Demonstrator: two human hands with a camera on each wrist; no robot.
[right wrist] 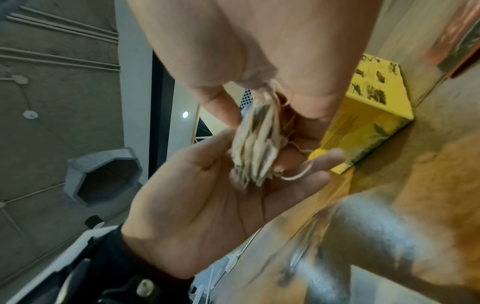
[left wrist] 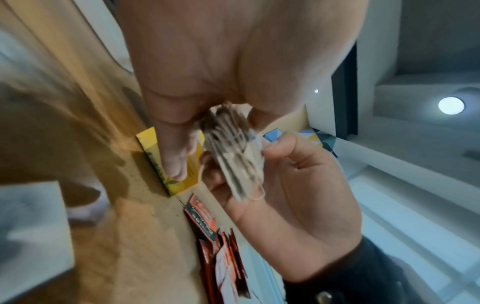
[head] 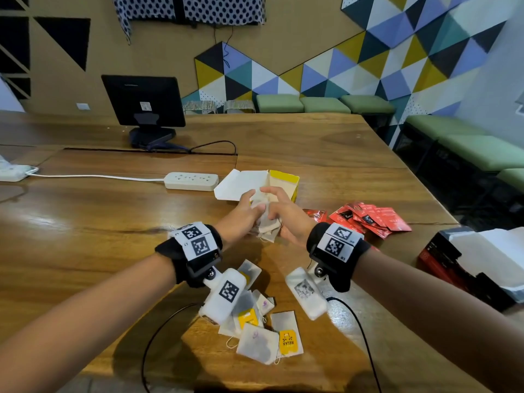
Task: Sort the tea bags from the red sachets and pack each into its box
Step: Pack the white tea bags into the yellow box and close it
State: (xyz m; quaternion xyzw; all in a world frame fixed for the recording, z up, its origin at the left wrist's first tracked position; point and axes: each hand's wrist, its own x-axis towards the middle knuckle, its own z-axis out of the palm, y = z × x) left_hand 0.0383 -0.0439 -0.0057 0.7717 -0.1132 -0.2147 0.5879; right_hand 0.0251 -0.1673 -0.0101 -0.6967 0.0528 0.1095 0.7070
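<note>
Both hands meet over the table centre on a bundle of tea bags (head: pixel 265 222) (left wrist: pixel 231 152) (right wrist: pixel 257 144). My left hand (head: pixel 251 205) (left wrist: pixel 182 131) holds it between thumb and fingers, while my right hand (head: pixel 272 202) (right wrist: pixel 259 96) pinches it from the other side. Just behind the hands, the yellow tea box (head: pixel 286 182) (left wrist: pixel 155 160) (right wrist: pixel 363 115) stands with its lid open. More loose tea bags (head: pixel 261 333) lie near the front edge. The red sachets (head: pixel 368 219) (left wrist: pixel 221 246) lie piled to the right. A red and black box (head: pixel 442 259) sits open at the far right.
A white power strip (head: pixel 191 181) with its cord lies left of the yellow box. A monitor (head: pixel 143 100) stands at the back left. Black cables (head: pixel 158 330) trail across the front of the wooden table (head: pixel 85 222). Green benches line the wall on the right.
</note>
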